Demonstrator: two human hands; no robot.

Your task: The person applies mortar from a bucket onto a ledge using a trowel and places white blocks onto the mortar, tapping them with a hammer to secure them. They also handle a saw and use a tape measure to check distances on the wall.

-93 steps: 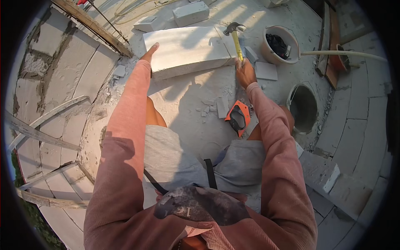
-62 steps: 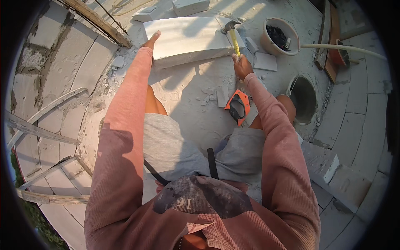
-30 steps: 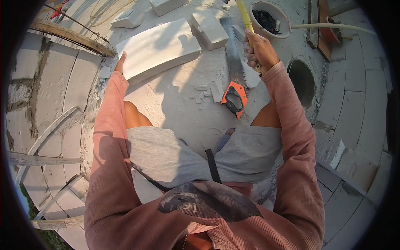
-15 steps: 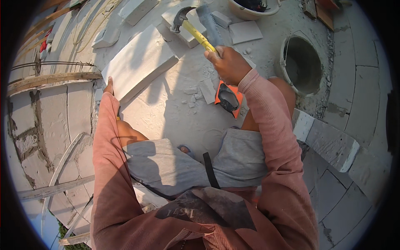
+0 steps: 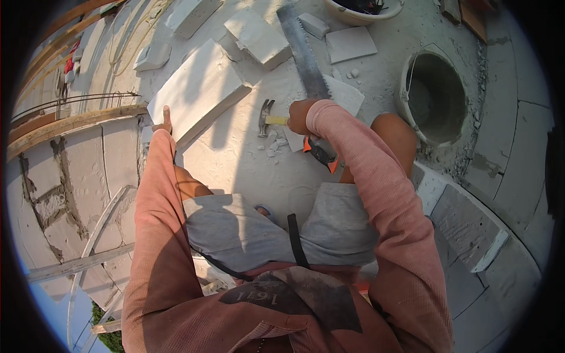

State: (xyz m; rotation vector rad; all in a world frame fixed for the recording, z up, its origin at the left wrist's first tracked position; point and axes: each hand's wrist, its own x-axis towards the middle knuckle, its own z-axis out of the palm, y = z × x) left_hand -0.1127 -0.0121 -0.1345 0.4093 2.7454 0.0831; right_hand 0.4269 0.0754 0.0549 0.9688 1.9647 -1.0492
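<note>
A claw hammer (image 5: 276, 120) with a yellow handle is in my right hand (image 5: 301, 116), fingers closed round the grip. Its metal head is low, beside small broken chips (image 5: 272, 145). My left hand (image 5: 163, 120) grips the near left end of a large white block (image 5: 200, 87), one digit pointing up along its face. The block lies slanted in front of me, partly in sunlight. A handsaw (image 5: 304, 59) lies on the floor, its orange and black handle (image 5: 321, 154) below my right hand. That hand and sleeve hide part of the saw.
Beyond the big block sit a smaller white block (image 5: 259, 36) and flat offcuts (image 5: 351, 45). To the right stands a mortar-stained bucket (image 5: 405, 88), with a pale basin (image 5: 376, 19) farther off. Wooden battens (image 5: 76, 126) and a block wall (image 5: 82, 170) flank my left arm.
My right hand has swung the hammer down from above the smaller block to near the floor chips. My left hand stays at the big block's end, one digit now raised.
</note>
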